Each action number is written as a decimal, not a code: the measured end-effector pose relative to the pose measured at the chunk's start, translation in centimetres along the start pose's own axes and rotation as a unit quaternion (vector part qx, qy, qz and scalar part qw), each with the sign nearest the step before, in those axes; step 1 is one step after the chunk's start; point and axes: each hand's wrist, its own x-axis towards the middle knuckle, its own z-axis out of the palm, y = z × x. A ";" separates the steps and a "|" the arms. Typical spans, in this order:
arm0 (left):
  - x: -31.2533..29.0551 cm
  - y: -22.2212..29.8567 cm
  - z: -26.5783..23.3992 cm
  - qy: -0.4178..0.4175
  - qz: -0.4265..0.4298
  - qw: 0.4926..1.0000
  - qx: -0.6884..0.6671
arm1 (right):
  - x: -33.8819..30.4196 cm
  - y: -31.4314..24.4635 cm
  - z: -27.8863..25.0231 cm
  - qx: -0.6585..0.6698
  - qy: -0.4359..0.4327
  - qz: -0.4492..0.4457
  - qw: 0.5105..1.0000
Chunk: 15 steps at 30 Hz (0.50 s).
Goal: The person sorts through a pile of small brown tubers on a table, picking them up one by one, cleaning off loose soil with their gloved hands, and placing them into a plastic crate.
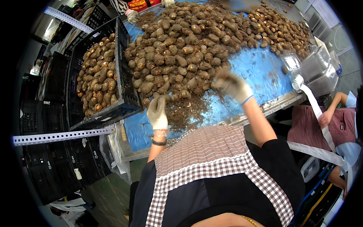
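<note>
A large heap of brown, hairy taro roots covers the blue plastic sheet on the table. At the heap's near left edge is my left hand, in a whitish glove, its fingers curled together; whatever they hold is hidden. My right hand, also gloved, is over the heap's near right edge and smeared by motion. Its fingers and anything in them cannot be made out. Loose root hairs and soil lie between my hands. To the left, a black plastic crate holds cleaner taro roots.
Another taro pile lies at the far right, near clear plastic containers. Other people's gloved hands show at the far edge. At right, a person in a reddish apron touches a white strip. Black crates are stacked left.
</note>
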 end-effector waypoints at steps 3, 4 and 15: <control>-0.8 -2.3 -0.6 0.014 0.017 1.000 -0.004 | 2.8 0.6 -8.8 0.519 0.045 -0.153 0.840; -0.9 -2.2 -0.6 0.023 0.012 1.000 -0.006 | 2.4 -1.9 -9.1 0.651 0.064 -0.157 0.740; -2.8 -0.6 2.1 -0.103 -0.019 0.990 0.094 | 0.0 6.4 2.0 -0.491 0.103 -0.165 0.849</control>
